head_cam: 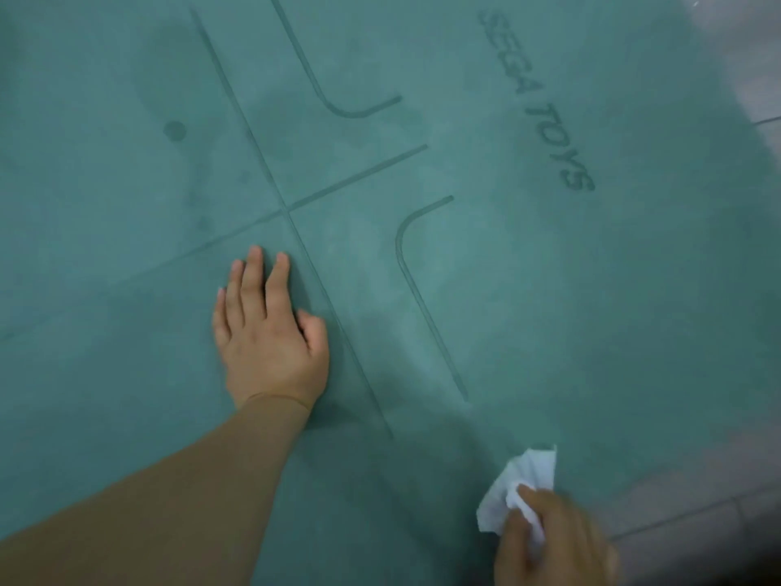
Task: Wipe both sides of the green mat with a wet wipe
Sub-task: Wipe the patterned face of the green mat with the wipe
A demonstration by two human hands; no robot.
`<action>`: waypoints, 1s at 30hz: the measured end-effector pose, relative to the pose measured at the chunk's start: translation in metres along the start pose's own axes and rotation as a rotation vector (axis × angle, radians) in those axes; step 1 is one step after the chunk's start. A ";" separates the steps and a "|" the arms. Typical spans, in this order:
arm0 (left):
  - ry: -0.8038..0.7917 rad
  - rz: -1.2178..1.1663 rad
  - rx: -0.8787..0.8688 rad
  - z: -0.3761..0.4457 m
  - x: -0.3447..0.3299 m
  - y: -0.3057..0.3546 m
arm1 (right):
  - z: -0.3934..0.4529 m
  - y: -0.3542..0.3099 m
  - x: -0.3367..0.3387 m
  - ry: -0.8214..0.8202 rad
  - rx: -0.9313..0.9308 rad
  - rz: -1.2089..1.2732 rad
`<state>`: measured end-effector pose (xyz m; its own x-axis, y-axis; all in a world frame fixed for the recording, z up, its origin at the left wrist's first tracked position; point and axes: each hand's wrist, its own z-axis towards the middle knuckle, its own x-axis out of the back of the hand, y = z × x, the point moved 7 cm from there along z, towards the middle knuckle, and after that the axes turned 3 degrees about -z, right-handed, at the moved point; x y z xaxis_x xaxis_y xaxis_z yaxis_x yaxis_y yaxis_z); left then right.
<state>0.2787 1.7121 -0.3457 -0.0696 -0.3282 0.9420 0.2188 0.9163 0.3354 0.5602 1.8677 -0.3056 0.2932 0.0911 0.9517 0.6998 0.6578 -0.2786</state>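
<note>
- Mat surface is filling nearly the whole head view: we are looking down at the green mat [486, 289], which is lying flat with its printed side up; dark guide lines are crossing near the middle and lettering is running along the upper right part.
- Our left hand [270, 332] is lying flat on the mat just left of the long line, palm down, fingers straight and close together, thumb tucked to the side; we judge it is pinning the mat in place.
- Our right hand [553, 539] is sitting at the lower right corner of the view, fingers curled round a crumpled white wet wipe [522, 484]; the wipe is sticking out above the fingers, at the mat surface near the mat's near right edge; we cannot tell whether it is pressing down.
- Pale tiled floor [718, 526] is showing beyond the mat on the right.
- We judge the step in hand is the wiping of this upper face; darker and paler patches are showing across the mat, though we cannot tell which are damp.
- Next move, as we judge it: we are needing to sweep the wipe across the patches that look untouched while the left hand is holding the mat down; the underside is not yet turned up, so flipping is waiting after this face.
</note>
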 end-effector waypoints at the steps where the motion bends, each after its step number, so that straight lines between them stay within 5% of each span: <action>1: 0.003 0.005 0.002 0.000 0.001 -0.001 | 0.016 -0.020 -0.012 -0.014 -0.020 0.057; 4: 0.006 0.014 -0.002 -0.001 0.001 -0.001 | 0.110 -0.116 -0.060 -0.031 0.089 0.250; 8: 0.013 0.022 -0.008 0.000 0.000 -0.001 | 0.216 -0.203 -0.103 -0.027 0.246 0.122; 14: -0.013 0.015 0.001 -0.002 -0.001 0.001 | 0.074 -0.058 -0.044 -0.126 0.031 0.067; 19: -0.025 0.019 0.000 -0.002 -0.001 0.002 | 0.000 0.021 -0.003 -0.066 -0.535 -0.091; 23: -0.008 0.024 -0.005 -0.001 -0.001 0.000 | 0.115 -0.092 -0.059 -0.005 -0.240 0.186; 26: -0.006 0.020 -0.015 0.000 -0.002 0.000 | 0.218 -0.181 -0.098 0.033 -0.012 0.152; 30: 0.009 0.028 -0.025 0.000 0.000 0.001 | 0.207 -0.154 -0.093 -0.054 -0.007 0.078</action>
<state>0.2790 1.7135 -0.3454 -0.0544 -0.3050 0.9508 0.2445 0.9191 0.3088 0.2908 1.9125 -0.3243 0.3119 0.1819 0.9326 0.6808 0.6419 -0.3528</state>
